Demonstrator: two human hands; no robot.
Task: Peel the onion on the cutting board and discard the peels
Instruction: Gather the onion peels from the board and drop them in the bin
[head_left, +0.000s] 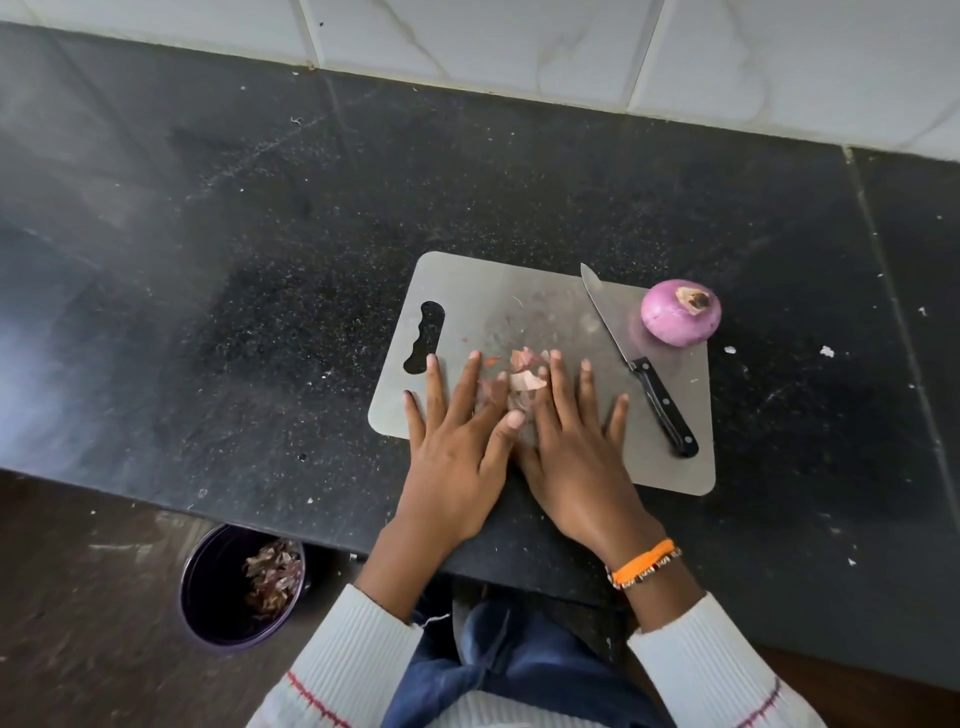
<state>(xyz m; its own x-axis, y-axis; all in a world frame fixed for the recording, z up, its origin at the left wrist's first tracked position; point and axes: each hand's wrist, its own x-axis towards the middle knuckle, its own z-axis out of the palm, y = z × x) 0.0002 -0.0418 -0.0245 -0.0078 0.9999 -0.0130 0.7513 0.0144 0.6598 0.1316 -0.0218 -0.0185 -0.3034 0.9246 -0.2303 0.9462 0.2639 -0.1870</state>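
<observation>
Fingers (435, 382) of both hands spread flat, half hiding papery peels (525, 375) — peeled purple onion (679, 313) at board (493, 291) corner.

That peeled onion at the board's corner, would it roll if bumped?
Probably: the onion is round and smooth, so it may roll off the cutting board. Its peeled skin looks slick. The knife beside it might block one direction.

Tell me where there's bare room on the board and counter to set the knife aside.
The cutting board is bare along its far edge, between the handle slot and the knife tip. The countertop left of the board is clear too. Crowded: both hands gathering peels mid-board, and the onion at the far right corner.
</observation>
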